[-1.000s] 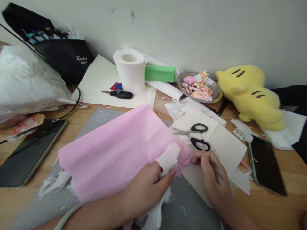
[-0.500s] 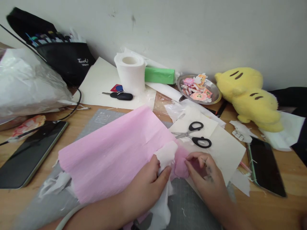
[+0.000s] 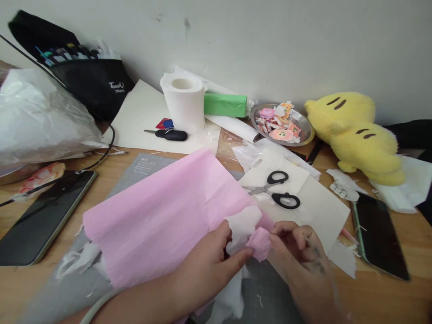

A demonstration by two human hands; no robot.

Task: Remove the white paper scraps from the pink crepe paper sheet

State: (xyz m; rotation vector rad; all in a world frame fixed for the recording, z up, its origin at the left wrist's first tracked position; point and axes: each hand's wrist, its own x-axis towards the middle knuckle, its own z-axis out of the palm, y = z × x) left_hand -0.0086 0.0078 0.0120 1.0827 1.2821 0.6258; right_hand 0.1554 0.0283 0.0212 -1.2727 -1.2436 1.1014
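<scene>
A large pink sheet lies slanted over the grey mat. At its right end my left hand pinches a piece of white tissue, thumb pointing right. The thumb tip meets a small folded pink piece. My right hand grips that piece's right edge between thumb and fingers. More white tissue hangs below my left hand. Black-handled scissors lie partly open on cream paper beyond my hands.
Phones lie at left and right. Behind stand a white paper roll, a green roll, a metal dish of cutouts, and a yellow plush. Keys rest on paper.
The small pink piece now shows in front of the white tissue, touching my left thumb. My right hand has shifted slightly right and down. The white tissue is spread further right.
</scene>
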